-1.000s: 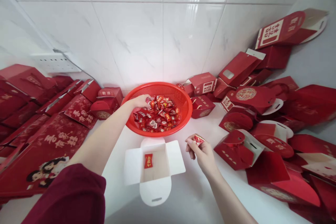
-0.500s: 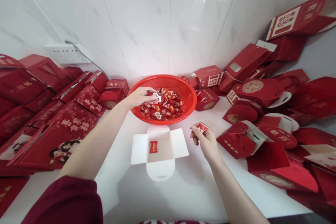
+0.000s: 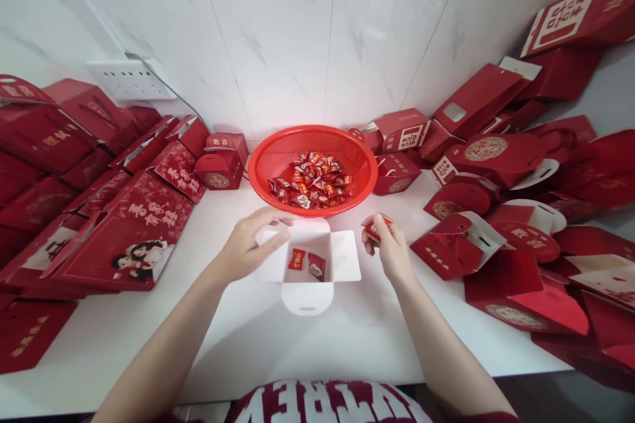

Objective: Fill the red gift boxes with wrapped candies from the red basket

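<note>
An opened white-lined box [image 3: 307,297] stands on the table with its flaps spread outward. Two wrapped candies lie inside: a bright red one [image 3: 296,259] and a darker red one [image 3: 316,266]. My left hand [image 3: 251,244] is over the box's left flap, fingers apart and holding nothing. Right of the box, my right hand [image 3: 387,244] pinches a red wrapped candy [image 3: 376,230] between thumb and fingers. Behind the box sits a red plastic basket [image 3: 364,175] with a heap of wrapped candies [image 3: 317,178] in it.
Red gift boxes [image 3: 119,231] are stacked along the left side. More red boxes [image 3: 496,152] crowd the right side, some with lids raised. A power strip [image 3: 129,79] with a cable is by the tiled wall [image 3: 282,33] at the back left.
My left hand has come back from the basket to the box and let go of a candy, which now lies beside the first one. My right hand still holds its candy.
</note>
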`<action>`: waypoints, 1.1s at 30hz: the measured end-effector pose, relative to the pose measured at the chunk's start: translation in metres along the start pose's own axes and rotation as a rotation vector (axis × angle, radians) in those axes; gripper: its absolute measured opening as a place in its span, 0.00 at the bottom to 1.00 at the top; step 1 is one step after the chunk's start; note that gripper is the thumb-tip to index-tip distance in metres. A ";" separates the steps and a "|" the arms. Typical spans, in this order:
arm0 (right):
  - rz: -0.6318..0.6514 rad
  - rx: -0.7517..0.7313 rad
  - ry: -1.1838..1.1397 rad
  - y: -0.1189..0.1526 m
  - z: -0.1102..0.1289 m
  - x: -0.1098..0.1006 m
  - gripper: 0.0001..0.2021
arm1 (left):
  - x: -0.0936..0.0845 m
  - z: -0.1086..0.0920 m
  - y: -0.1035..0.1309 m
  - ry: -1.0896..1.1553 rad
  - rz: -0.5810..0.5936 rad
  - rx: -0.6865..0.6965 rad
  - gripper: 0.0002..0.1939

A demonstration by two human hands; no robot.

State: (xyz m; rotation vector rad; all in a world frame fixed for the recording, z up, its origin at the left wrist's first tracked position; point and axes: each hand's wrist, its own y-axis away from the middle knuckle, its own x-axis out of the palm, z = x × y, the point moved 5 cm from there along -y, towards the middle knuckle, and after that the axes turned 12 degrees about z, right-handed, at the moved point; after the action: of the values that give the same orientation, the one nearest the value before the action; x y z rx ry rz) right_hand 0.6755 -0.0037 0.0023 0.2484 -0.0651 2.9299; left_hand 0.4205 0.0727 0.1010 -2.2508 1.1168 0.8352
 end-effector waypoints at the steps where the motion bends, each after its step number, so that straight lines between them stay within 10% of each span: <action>1: -0.006 -0.008 -0.018 0.001 0.002 0.001 0.21 | 0.006 0.002 0.010 -0.019 -0.027 0.031 0.19; 12: 0.333 0.039 -0.221 -0.011 0.035 0.033 0.28 | 0.071 0.055 0.049 0.151 0.041 -0.020 0.54; 21: 0.259 0.068 0.003 -0.018 0.042 0.040 0.25 | 0.077 0.044 0.047 0.024 0.050 -0.019 0.52; 27: 0.149 -0.168 0.435 -0.008 0.066 0.054 0.17 | 0.079 0.042 0.050 -0.043 0.057 0.001 0.52; 33: 0.550 -0.368 0.739 0.010 0.072 0.083 0.15 | 0.078 0.043 0.049 -0.053 0.041 -0.026 0.52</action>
State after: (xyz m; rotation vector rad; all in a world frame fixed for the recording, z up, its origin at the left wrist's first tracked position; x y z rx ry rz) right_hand 0.6050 -0.0018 0.0876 -1.0487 -0.6311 3.2198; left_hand 0.4043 0.0338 0.0088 -2.2199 1.1379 0.9258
